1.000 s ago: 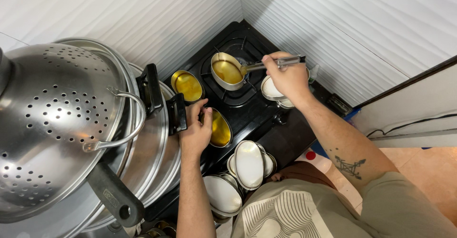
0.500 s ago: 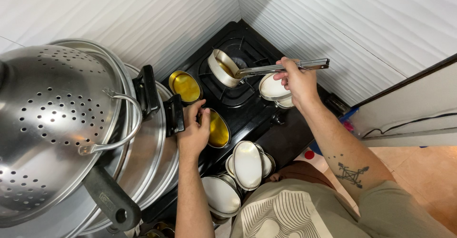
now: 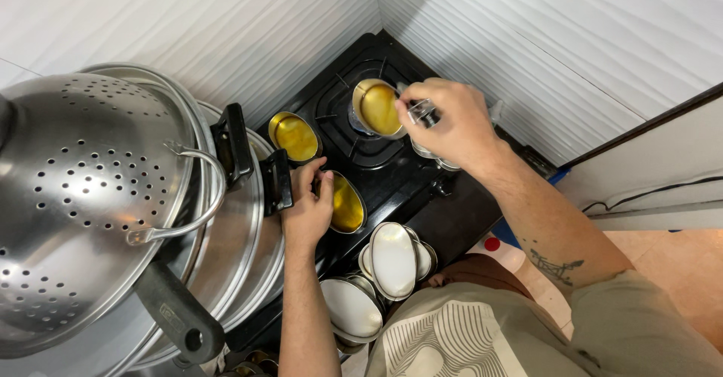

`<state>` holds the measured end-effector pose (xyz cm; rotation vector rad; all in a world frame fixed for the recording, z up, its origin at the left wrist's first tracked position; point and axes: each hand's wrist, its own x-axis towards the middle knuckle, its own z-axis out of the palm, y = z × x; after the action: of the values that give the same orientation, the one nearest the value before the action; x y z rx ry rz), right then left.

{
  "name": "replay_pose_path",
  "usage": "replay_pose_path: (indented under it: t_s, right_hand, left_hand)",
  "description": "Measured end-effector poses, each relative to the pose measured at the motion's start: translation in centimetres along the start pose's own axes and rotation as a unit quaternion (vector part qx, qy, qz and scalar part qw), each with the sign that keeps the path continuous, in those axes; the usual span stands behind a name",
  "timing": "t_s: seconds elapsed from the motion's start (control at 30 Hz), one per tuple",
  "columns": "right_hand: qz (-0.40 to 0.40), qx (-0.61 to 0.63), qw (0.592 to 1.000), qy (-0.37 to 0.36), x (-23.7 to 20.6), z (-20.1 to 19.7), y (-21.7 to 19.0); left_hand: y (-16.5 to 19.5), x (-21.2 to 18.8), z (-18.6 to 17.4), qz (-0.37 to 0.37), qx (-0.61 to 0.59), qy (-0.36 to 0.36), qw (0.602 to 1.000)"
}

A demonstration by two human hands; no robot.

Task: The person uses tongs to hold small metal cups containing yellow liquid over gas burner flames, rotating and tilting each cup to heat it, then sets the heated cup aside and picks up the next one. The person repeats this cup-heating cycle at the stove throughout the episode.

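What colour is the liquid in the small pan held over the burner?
Golden yellow; the liquid in the small pan, held by the right hand, shows best in the head view.

Bright, even light from overhead fills the scene. Glare streaks the steel colander and glints off the yellow liquid in the small pan on the black stove. Soft shadows lie beside the colander. Wide-angle distortion bends the wall lines beyond the stove. The right hand looks slightly motion-blurred.

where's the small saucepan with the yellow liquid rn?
Head view, upper centre: the saucepan is over the black stove's back burner, its handle in the right hand, right of a filled oval mould.
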<state>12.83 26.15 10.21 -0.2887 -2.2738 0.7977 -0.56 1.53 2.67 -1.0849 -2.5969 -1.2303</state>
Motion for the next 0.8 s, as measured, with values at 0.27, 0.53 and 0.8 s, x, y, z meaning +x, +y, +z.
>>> replay_pose_path:
  t_s: [0.27,0.53,0.8]
  right_hand:
    - [-0.086,-0.106,0.988,-0.067,1.1,0.3,-2.4]
    - [-0.113,-0.118,0.984,-0.074,0.1,0.4,-1.4]
    - [-0.153,-0.071,0.984,0.048,-3.8,2.2,0.7]
  left_hand:
    - [0.2,-0.1,-0.3,-0.007,-0.005,-0.002,1.0]
    - [0.5,0.1,-0.5,-0.037,-0.008,-0.012,0.999]
    - [0.4,0.1,-0.3,-0.023,-0.011,-0.009,1.0]
